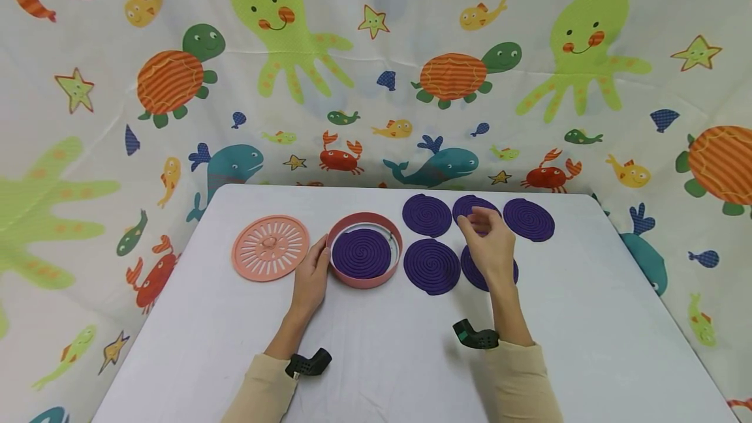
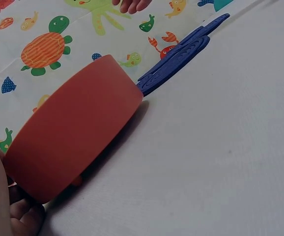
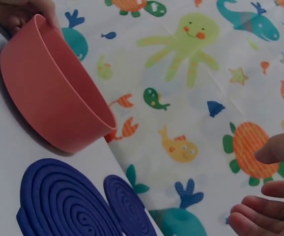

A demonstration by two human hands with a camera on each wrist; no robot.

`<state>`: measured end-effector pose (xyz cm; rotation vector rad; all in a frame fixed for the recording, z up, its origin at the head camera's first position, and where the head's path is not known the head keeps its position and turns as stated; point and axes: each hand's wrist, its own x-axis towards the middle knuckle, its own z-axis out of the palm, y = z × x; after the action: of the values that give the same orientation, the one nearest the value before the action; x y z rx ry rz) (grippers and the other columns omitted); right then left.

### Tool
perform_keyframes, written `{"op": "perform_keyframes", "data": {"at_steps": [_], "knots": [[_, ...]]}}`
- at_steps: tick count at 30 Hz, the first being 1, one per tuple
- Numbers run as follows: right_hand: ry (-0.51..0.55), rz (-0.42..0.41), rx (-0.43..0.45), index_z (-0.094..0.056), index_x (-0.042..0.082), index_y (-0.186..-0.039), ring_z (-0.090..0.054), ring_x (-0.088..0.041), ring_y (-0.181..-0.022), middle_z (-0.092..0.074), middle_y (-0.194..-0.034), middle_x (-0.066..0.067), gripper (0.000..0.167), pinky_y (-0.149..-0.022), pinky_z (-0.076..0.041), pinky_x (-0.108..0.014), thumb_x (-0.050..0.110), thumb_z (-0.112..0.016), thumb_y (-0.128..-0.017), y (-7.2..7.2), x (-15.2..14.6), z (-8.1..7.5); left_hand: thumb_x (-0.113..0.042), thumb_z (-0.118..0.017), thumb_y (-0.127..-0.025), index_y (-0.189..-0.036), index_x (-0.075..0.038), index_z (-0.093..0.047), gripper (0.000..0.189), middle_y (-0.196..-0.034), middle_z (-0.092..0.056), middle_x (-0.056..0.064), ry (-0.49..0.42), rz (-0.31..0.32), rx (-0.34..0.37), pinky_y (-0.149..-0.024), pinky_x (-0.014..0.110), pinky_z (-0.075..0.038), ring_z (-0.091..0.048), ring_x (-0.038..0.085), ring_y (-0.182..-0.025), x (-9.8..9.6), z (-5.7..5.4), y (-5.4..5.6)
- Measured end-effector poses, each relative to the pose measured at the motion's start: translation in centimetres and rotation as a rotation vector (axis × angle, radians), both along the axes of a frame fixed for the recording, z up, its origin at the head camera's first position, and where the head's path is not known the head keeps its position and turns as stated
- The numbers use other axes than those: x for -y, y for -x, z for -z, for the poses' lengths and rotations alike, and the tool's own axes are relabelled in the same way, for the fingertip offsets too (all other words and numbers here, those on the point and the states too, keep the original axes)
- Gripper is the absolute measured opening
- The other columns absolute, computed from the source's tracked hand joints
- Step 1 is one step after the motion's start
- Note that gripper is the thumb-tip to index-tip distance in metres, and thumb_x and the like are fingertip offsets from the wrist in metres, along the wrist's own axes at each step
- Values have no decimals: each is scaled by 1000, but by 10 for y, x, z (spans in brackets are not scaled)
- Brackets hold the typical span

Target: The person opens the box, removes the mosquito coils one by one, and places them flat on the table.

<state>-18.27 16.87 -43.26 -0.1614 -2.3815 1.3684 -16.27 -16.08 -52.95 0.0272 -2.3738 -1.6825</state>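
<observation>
A round pink mosquito coil holder [image 1: 398, 240] stands on the table with one purple mosquito coil [image 1: 361, 253] lying inside. My left hand [image 1: 311, 276] grips its left side, the thumb near the rim and the fingers low against the wall. Over the purple coils [image 1: 431, 266] on the right hovers my right hand [image 1: 492, 243], fingers loosely bent and holding nothing. It partly covers the back middle coil [image 1: 472, 201] and the front right coil [image 1: 473, 274]. In the right wrist view, its fingers [image 3: 262, 209] are apart from any coil.
Left of the holder lies a slotted pink lid [image 1: 270, 245] with a small raised loop. Several flat coils lie in two rows to the right, including one at the back right [image 1: 529, 219]. A sea-animal curtain [image 1: 364, 38] hangs behind the white table [image 1: 388, 358].
</observation>
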Motion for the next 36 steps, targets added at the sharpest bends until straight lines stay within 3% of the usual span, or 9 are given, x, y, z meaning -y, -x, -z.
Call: {"op": "perform_keyframes", "data": {"at_steps": [14, 19, 23, 36], "knots": [[-6, -105, -3, -62, 2, -128, -70, -27, -98, -72, -112, -16, 44, -77, -49, -6, 27, -71, -92, 2, 21, 2, -26, -45, -108, -148, -7, -49, 45, -151, -53, 10, 11, 1, 5, -120, 39, -38, -45, 23, -144, -1, -1, -1], [-20, -119, 5, -63, 3, -126, -70, -27, -98, -72, -113, -15, 42, -84, -60, -28, 27, -71, -92, 3, 30, 2, -26, -44, -108, -148, -7, -49, 45, -151, -52, 9, 21, -2, 5, -121, 40, -37, -45, 23, -144, -1, -1, -2], [-14, -141, 1, -64, 3, -125, -70, -27, -98, -72, -112, -15, 41, -88, -61, -42, 26, -72, -91, 3, 37, 3, -27, -44, -108, -148, -8, -49, 45, -151, -52, 9, 27, -4, 6, -121, 41, -37, -45, 23, -144, -1, 0, -2], [-22, -212, 8, -66, 3, -122, -70, -27, -97, -72, -110, -17, 40, -87, -62, -42, 25, -74, -90, 7, 59, 7, -27, -45, -108, -147, -7, -50, 45, -151, -53, 9, 25, -5, 7, -120, 40, -38, -45, 23, -144, -1, 0, -2]]}}
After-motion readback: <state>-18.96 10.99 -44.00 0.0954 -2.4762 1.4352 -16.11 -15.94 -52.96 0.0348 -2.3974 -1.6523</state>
